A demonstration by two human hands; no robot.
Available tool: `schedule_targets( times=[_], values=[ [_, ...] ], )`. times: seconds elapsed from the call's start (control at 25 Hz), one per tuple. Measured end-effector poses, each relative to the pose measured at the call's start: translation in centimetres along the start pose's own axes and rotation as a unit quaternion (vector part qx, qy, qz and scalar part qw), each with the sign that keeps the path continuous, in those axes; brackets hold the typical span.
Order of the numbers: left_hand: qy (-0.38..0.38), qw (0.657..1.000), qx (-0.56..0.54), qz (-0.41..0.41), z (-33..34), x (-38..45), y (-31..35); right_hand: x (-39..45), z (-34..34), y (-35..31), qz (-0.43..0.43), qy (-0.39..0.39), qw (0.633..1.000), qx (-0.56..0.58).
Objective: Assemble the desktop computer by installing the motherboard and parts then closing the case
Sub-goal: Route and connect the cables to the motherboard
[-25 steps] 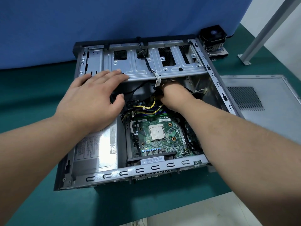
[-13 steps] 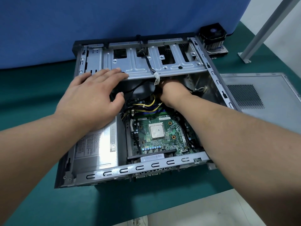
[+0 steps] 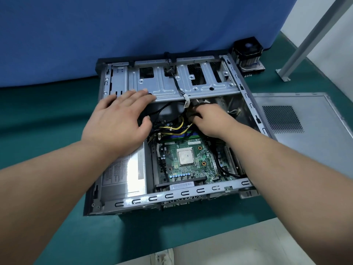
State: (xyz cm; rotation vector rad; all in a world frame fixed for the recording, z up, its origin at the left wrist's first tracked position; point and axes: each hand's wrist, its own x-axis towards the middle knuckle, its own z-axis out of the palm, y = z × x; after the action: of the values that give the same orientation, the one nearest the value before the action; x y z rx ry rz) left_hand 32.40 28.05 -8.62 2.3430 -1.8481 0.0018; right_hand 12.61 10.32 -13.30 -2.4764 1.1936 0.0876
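We see the open grey steel computer case (image 3: 177,197) lying flat on the dark green table mat (image 3: 38,111), its long axis running left to right, its open side up and its black front panel turned to the far blue partition (image 3: 133,25). At the left, our left hand (image 3: 116,119) lies palm down with the fingers straight and spread, the fingertips resting on the silver perforated drive cage (image 3: 172,85) that spans the far part of the case, the heel of the hand over the silver boxy power supply (image 3: 124,175) with its printed label, which fills the near-left corner.

Just right of that sits the green square motherboard (image 3: 191,161), flat on the case floor, with the bare silver processor chip (image 3: 185,155) in its middle and a bundle of yellow and black wires (image 3: 172,129) crossing its far edge. Our right hand (image 3: 208,119) reaches in under the cage's near edge, the fingers curled round a black cable connector (image 3: 193,113) (how firmly, we cannot tell).

Further right, outside the case and just beside it, the flat grey metal side panel (image 3: 305,150) lies on the mat, its mesh vent patch up. At the far right corner of the case stands a black finned cooler fan (image 3: 248,52), near the partition, and a grey slanted metal post (image 3: 305,39) rises beyond it.
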Motion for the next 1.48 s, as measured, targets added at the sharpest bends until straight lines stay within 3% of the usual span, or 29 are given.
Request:
schedule_targets(
  times=[0.16,0.32,0.6,0.68,0.76,0.84,1.0,1.36,1.48],
  values=[
    [-0.001,1.000,-0.002,-0.005,0.1,-0.1,0.1,-0.2,0.0,-0.8,0.025,0.059,0.992,0.111],
    [-0.001,1.000,-0.003,-0.001,0.2,0.0,0.0,0.4,0.9,-2.6,0.031,0.059,0.996,0.065],
    [-0.007,1.000,-0.005,-0.005,0.0,-0.1,0.1,-3.1,-2.4,-3.0,-0.037,-0.075,0.997,0.000],
    [-0.010,1.000,-0.001,-0.005,0.0,-0.1,0.1,-4.9,-4.5,-2.2,-0.078,-0.016,0.996,-0.051],
    [-0.014,1.000,0.006,-0.005,-0.1,-0.2,0.1,-5.4,-7.0,-0.7,-0.113,0.103,0.985,-0.074],
    [-0.022,1.000,0.007,-0.008,-0.3,-0.3,0.3,-4.5,-9.0,1.5,-0.099,0.145,0.979,-0.105],
    [-0.031,0.999,0.008,-0.009,-0.3,-0.2,0.2,-2.6,-8.6,4.1,-0.056,0.053,0.986,-0.145],
    [-0.063,0.998,0.001,0.002,-1.1,-0.2,0.5,-1.9,-7.9,3.2,0.002,0.062,0.990,-0.128],
    [-0.050,0.996,-0.063,-0.048,-1.9,1.4,0.7,-1.9,-7.7,3.2,0.008,0.067,0.990,-0.121]
  ],
)
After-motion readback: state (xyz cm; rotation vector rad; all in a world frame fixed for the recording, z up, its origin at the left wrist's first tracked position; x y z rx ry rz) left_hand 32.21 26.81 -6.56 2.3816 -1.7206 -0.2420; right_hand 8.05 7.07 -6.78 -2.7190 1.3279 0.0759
